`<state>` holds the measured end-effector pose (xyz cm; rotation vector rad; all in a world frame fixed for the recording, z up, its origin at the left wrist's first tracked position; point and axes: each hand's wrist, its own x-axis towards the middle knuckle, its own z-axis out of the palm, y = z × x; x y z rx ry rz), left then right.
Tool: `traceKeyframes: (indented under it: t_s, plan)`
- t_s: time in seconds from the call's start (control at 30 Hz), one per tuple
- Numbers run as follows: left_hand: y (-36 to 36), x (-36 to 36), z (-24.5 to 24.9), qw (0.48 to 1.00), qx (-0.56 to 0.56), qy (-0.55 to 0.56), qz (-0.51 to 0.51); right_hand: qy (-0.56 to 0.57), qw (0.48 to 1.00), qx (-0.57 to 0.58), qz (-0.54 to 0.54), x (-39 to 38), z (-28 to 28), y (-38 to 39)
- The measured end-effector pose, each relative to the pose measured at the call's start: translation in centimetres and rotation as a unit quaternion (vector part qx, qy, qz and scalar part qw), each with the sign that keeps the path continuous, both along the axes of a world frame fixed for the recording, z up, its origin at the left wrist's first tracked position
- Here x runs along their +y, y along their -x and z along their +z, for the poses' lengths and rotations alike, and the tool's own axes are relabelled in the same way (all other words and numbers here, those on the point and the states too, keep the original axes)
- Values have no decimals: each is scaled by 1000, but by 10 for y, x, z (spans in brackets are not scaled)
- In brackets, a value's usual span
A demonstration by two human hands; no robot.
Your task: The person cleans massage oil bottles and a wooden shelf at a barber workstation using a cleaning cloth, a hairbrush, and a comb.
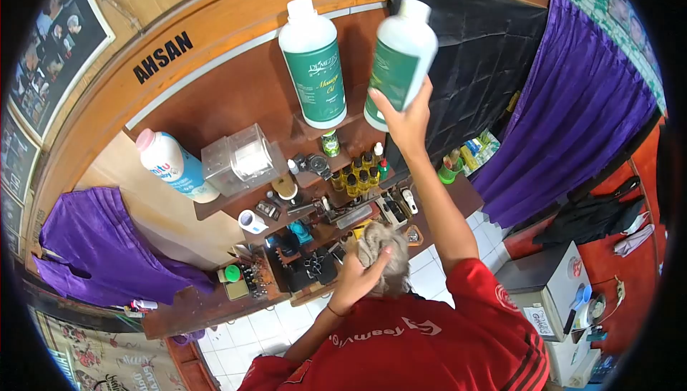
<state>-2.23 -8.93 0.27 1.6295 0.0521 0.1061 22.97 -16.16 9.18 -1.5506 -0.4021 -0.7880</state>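
Two hands: both are in use, each closed around something.
Right hand [406, 123]: wraps the lower part of a white bottle with a green label, thumb across the label.
Held bottle [402, 51]: upper center of the frame, white cap on, top leaning toward the right; whether its base touches the shelf, I cannot tell.
Left hand [356, 278]: lower center, fingers bunched around a crumpled cloth.
Beige-gray cloth [383, 255]: gathered in that hand, its folds bulging beside the fingers.
Massage oil bottle [313, 69]: stands just left of the held one, capped, its green label facing the camera.
Small bottles [353, 182]: a yellowish cluster with dark caps, below the two large bottles.
Green can [330, 143]: under the massage oil bottle.
Clear box [240, 160]: left of center, on a shelf.
Baby bottle [175, 167]: pink cap, beside the box on its left.
Scissors [313, 264]: on a dark surface, left of the cloth.
Green-lidded jar [232, 274]: lower left, near grooming odds and ends.
Black sheet [472, 55]: hangs upper right.
Purple curtain [562, 105]: right of that sheet.
AHSAN lettering [163, 57]: upper left, on the orange-brown arch.
White tiles [429, 276]: floor, lower center.
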Motion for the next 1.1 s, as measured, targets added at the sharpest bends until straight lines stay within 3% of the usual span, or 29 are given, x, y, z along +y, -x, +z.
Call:
traceKeyframes:
  t_s: [0.03, 0.1, 0.17, 0.2, 0.23, 0.3, 0.4, 0.43, 0.47, 0.57, 0.67, 0.83, 0.93, 1.0, 1.1]
  plan:
    - [-5, 5, -2, 999, -46, -2, 25, 6, 1000, -17, -10, 4, 3, -13]
    - [-5, 15, 8, 997, -35, 36, 66, 24, 999, -33, -30, 12, 5, -29]
    - [-5, 26, 7, 995, -35, 34, 87, 111, 986, -89, -92, 17, 0, -42]
    - [-6, 30, 5, 994, -45, 20, 99, 65, 996, -63, -24, 20, 2, -42]
    - [-7, 32, 5, 992, -58, 21, 108, 62, 996, -65, -23, 19, 4, -42]
    - [-5, 37, 9, 991, -56, 20, 117, 150, 988, 0, -28, 8, 8, -42]
    - [-3, 43, 14, 990, -55, 11, 131, 44, 992, -37, 109, -3, -8, -76]
    - [-2, 44, 19, 989, -51, 6, 137, -30, 973, 26, 226, -9, -6, -74]
    - [-2, 44, 23, 989, -48, 2, 143, -51, 968, 53, 239, -13, -13, -81]
    - [-9, 46, 17, 986, -56, 3, 154, -16, 996, -6, 92, -10, -20, -79]
    - [-18, 45, 23, 987, -51, -29, 150, 102, 991, -76, -34, -1, 2, -51]
    - [-53, 55, 43, 967, -103, -115, 203, 82, 994, -56, 34, 8, 1, -52]
    - [-88, 62, 66, 927, -159, -215, 263, 90, 994, -59, 19, 15, -4, -54]
    - [-115, 67, 79, 868, -203, -323, 318, 101, 991, -86, 25, 19, -4, -53]
    - [-151, 77, 83, 858, -216, -344, 315, 83, 990, -82, 84, 24, -7, -53]
